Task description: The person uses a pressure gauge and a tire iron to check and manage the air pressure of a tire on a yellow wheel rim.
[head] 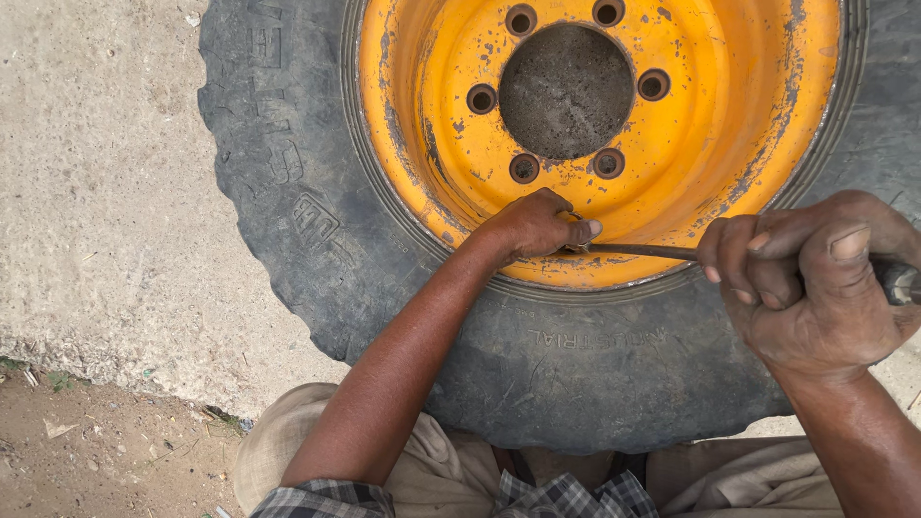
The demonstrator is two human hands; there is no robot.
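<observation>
Right hand (815, 278) gripping rod (638, 251), yellow rim (729, 144)

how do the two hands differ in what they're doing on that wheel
The left hand rests on the yellow rim, fingers curled at the tip of the metal rod; the right hand is off the rim, over the tyre. The left pinches the tip; the right makes a full fist round the rod's handle end. Both are bare and touch the same rod.
</observation>
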